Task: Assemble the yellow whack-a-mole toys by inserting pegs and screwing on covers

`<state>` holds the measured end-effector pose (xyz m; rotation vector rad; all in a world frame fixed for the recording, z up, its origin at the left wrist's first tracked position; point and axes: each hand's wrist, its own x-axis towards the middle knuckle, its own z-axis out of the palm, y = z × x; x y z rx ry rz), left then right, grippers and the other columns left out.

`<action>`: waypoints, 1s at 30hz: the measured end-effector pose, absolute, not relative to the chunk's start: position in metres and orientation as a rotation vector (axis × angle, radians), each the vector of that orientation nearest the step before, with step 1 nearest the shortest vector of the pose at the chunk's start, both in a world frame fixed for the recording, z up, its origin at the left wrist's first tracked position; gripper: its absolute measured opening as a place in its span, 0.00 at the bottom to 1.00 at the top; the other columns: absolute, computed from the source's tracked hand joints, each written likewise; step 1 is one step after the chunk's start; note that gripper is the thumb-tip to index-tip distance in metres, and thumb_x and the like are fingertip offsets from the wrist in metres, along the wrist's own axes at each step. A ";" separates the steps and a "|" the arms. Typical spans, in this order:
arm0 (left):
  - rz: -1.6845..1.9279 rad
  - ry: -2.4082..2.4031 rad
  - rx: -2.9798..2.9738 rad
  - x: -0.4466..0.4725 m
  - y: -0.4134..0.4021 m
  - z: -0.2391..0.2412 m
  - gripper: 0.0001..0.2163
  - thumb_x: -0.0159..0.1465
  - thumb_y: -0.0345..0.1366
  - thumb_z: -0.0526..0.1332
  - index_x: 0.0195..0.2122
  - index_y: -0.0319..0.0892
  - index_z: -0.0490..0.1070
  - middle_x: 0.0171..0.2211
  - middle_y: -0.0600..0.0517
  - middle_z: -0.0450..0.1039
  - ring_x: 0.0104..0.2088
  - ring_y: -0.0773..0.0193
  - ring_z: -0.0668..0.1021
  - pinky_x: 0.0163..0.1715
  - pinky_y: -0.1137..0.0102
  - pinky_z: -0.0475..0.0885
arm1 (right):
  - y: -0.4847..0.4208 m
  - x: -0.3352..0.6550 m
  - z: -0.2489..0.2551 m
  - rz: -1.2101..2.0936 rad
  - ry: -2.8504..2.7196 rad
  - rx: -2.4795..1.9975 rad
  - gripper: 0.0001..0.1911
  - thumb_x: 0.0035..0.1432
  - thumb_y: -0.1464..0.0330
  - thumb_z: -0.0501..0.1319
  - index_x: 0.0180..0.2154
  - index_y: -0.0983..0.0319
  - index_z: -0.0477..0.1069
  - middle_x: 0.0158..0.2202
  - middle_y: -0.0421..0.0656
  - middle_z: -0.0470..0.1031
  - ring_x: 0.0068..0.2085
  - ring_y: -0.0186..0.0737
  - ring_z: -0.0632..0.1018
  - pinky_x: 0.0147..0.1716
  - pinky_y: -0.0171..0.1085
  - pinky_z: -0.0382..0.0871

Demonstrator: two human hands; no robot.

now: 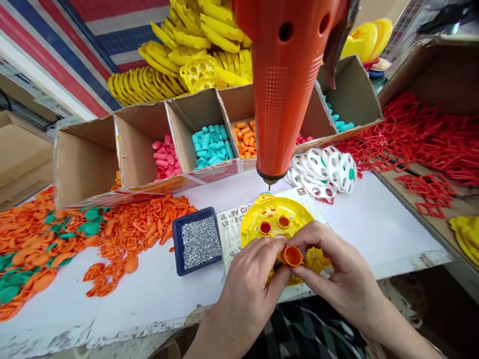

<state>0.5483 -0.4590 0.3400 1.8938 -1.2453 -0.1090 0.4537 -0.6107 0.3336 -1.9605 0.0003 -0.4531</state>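
Note:
An orange plastic cup, its open end facing me, is pinched between my left hand and my right hand. Both hands are closed, with thumbs and fingertips on the cup's sides. Just beneath and beyond them lies a round yellow plastic shell with a red cup and another orange cup seated in it. My hands cover the near part of the shell. Under it is a printed card. Directly above hangs an orange electric screwdriver, its bit pointing down.
Left of the shell stands a dark blue tray full of screws. Orange and green pieces spread over the left side. A divided cardboard box holds coloured caps behind. White discs and red frames lie right; yellow shells are stacked behind.

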 end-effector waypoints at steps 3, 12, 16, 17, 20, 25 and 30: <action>-0.092 -1.252 1.917 0.548 -0.457 0.337 0.07 0.70 0.32 0.57 0.48 0.40 0.68 0.41 0.47 0.78 0.41 0.58 0.80 0.42 0.61 0.79 | -0.611 0.453 0.333 -0.458 -0.058 -2.074 0.14 0.63 0.72 0.62 0.49 0.58 0.66 0.40 0.40 0.71 0.40 0.35 0.73 0.40 0.33 0.69; -0.051 -1.262 2.058 0.553 -0.429 0.335 0.17 0.66 0.41 0.64 0.54 0.41 0.67 0.49 0.45 0.74 0.49 0.54 0.76 0.49 0.54 0.74 | -0.628 0.441 0.341 -0.386 -0.062 -2.230 0.13 0.65 0.74 0.60 0.50 0.56 0.66 0.44 0.43 0.74 0.46 0.37 0.76 0.46 0.35 0.71; -0.088 -1.336 2.108 0.552 -0.417 0.331 0.19 0.63 0.46 0.66 0.50 0.41 0.69 0.52 0.43 0.72 0.51 0.49 0.74 0.49 0.48 0.72 | -0.626 0.438 0.340 -0.165 -0.170 -2.311 0.13 0.68 0.72 0.57 0.52 0.54 0.65 0.49 0.44 0.73 0.49 0.40 0.75 0.48 0.39 0.70; -0.107 -1.344 2.123 0.551 -0.416 0.329 0.20 0.62 0.46 0.66 0.50 0.41 0.68 0.53 0.43 0.71 0.52 0.48 0.73 0.50 0.48 0.72 | -0.625 0.439 0.341 -0.136 -0.196 -2.347 0.13 0.68 0.72 0.56 0.52 0.54 0.65 0.50 0.43 0.72 0.49 0.40 0.75 0.48 0.40 0.70; -0.135 -1.350 2.151 0.548 -0.415 0.326 0.19 0.62 0.43 0.67 0.51 0.41 0.68 0.55 0.44 0.69 0.54 0.49 0.72 0.53 0.47 0.70 | -0.621 0.446 0.345 -0.113 -0.283 -2.445 0.11 0.69 0.72 0.55 0.51 0.56 0.67 0.48 0.44 0.73 0.47 0.43 0.75 0.46 0.43 0.69; -0.128 -1.380 2.153 0.547 -0.414 0.323 0.19 0.63 0.40 0.67 0.51 0.40 0.67 0.55 0.44 0.69 0.55 0.50 0.70 0.56 0.47 0.67 | -0.618 0.457 0.352 -0.032 -0.396 -2.554 0.08 0.69 0.72 0.54 0.44 0.60 0.70 0.43 0.46 0.75 0.42 0.46 0.75 0.42 0.45 0.69; -0.158 -1.368 2.168 0.547 -0.415 0.324 0.19 0.62 0.39 0.68 0.51 0.40 0.68 0.55 0.44 0.69 0.55 0.50 0.71 0.58 0.48 0.67 | -0.617 0.460 0.346 -0.056 -0.363 -2.575 0.06 0.66 0.70 0.59 0.45 0.60 0.71 0.43 0.46 0.74 0.41 0.46 0.75 0.41 0.45 0.68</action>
